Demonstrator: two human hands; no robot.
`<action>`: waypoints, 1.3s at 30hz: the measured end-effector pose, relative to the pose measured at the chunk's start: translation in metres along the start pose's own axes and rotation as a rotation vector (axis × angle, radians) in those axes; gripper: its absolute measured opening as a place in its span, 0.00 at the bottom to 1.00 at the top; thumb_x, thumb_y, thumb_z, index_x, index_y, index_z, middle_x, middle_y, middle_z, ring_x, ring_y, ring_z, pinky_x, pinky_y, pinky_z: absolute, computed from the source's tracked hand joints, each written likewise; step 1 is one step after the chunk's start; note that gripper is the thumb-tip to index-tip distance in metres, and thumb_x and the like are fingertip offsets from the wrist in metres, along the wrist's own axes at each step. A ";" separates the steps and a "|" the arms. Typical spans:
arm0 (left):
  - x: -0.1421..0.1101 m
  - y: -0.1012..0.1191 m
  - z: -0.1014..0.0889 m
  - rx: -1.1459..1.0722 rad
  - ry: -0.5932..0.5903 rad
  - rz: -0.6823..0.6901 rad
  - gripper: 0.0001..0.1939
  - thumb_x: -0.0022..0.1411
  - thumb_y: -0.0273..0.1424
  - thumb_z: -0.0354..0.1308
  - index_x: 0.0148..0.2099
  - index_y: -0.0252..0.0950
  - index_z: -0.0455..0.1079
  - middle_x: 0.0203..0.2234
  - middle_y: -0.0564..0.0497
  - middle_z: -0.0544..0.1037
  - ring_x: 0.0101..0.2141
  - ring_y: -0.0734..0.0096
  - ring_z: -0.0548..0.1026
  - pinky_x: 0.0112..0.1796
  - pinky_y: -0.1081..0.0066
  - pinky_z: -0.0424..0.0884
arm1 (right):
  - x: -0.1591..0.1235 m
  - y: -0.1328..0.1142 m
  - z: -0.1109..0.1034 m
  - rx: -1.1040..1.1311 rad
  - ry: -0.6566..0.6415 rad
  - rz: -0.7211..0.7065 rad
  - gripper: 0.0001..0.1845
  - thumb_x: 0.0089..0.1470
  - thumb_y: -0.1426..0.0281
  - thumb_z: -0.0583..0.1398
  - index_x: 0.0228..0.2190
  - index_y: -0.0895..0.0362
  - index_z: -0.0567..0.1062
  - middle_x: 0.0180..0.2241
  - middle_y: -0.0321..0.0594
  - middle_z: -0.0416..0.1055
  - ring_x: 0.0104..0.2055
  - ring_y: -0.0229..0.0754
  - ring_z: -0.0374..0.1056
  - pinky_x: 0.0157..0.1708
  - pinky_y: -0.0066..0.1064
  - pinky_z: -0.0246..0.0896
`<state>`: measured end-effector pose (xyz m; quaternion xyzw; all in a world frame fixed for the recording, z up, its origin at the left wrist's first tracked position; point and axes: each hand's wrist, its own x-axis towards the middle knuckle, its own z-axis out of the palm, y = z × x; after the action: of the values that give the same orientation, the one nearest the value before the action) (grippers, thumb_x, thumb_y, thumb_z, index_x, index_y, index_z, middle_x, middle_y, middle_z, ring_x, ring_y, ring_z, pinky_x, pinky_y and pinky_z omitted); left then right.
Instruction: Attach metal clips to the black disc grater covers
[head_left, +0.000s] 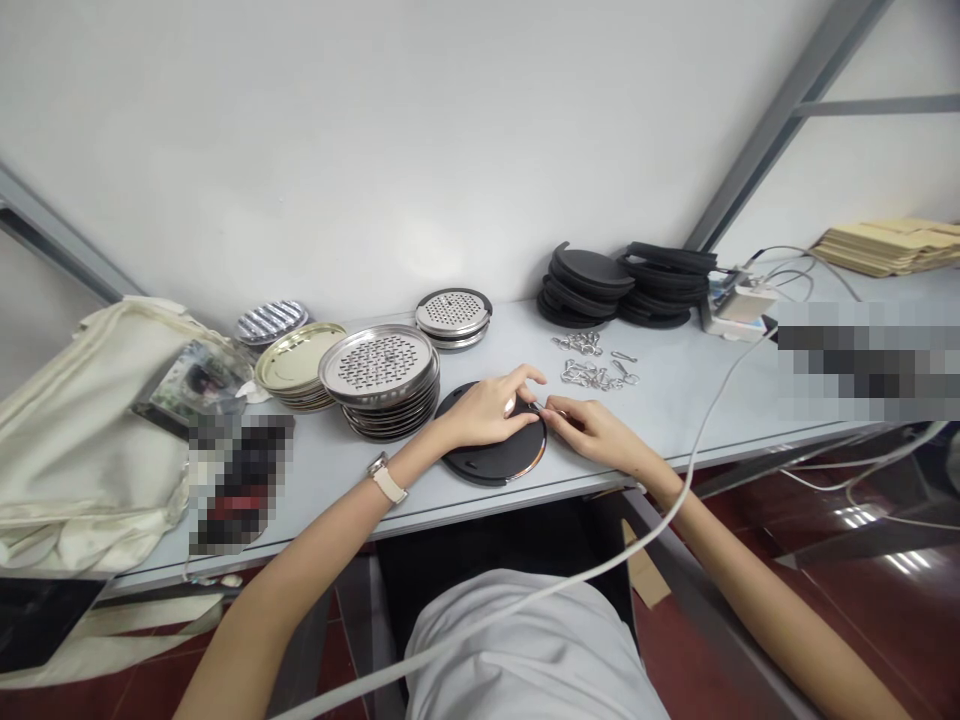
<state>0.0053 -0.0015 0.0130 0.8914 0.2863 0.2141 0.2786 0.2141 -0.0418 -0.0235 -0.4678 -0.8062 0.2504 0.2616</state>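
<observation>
A black round disc (495, 455) lies flat at the table's front edge, with an orange-toned reflection on its rim. My left hand (491, 408) rests over it, thumb on the top and the other fingers bent at the far right rim, steadying it. Between finger and thumb, my right hand (592, 432) pinches a small metal clip (535, 406) at the disc's right edge. The clip's far end is partly hidden by my fingers. Behind the hands lie loose metal clips (596, 375) in small heaps.
Left of the disc stand a stack of perforated silver discs (379, 365) and gold-coloured lids (300, 360). Perforated discs (454, 315) and black round pieces (585, 280) are stacked by the wall. A white cable (701, 430) hangs across the view. A cream bag (97, 420) lies left.
</observation>
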 end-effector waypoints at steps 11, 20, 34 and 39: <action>-0.002 -0.001 0.002 0.065 0.020 0.072 0.19 0.59 0.27 0.53 0.53 0.39 0.59 0.41 0.53 0.76 0.35 0.72 0.73 0.39 0.70 0.68 | 0.000 -0.002 -0.002 0.038 0.014 0.010 0.19 0.64 0.60 0.47 0.23 0.56 0.59 0.19 0.30 0.53 0.22 0.35 0.52 0.25 0.29 0.47; -0.001 0.000 0.002 0.095 0.035 0.065 0.16 0.60 0.30 0.54 0.51 0.39 0.61 0.40 0.51 0.74 0.40 0.68 0.73 0.44 0.67 0.69 | 0.003 -0.003 -0.001 0.080 0.100 0.035 0.19 0.65 0.59 0.47 0.24 0.55 0.60 0.21 0.32 0.57 0.25 0.37 0.56 0.27 0.29 0.51; 0.000 -0.004 0.005 0.122 0.081 0.099 0.12 0.62 0.30 0.55 0.48 0.38 0.64 0.44 0.49 0.73 0.44 0.67 0.73 0.46 0.66 0.70 | 0.005 -0.007 0.003 -0.105 0.031 -0.003 0.20 0.64 0.61 0.46 0.25 0.55 0.67 0.21 0.36 0.66 0.23 0.39 0.60 0.28 0.29 0.50; -0.001 -0.002 0.004 0.059 0.021 0.156 0.13 0.63 0.26 0.52 0.50 0.38 0.66 0.46 0.50 0.75 0.47 0.68 0.73 0.49 0.68 0.67 | 0.003 -0.007 0.000 -0.047 0.015 -0.006 0.21 0.64 0.60 0.47 0.24 0.56 0.68 0.20 0.35 0.64 0.22 0.38 0.58 0.26 0.28 0.49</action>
<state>0.0061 -0.0018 0.0086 0.9164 0.2251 0.2362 0.2317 0.2083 -0.0424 -0.0180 -0.4734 -0.8112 0.2271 0.2575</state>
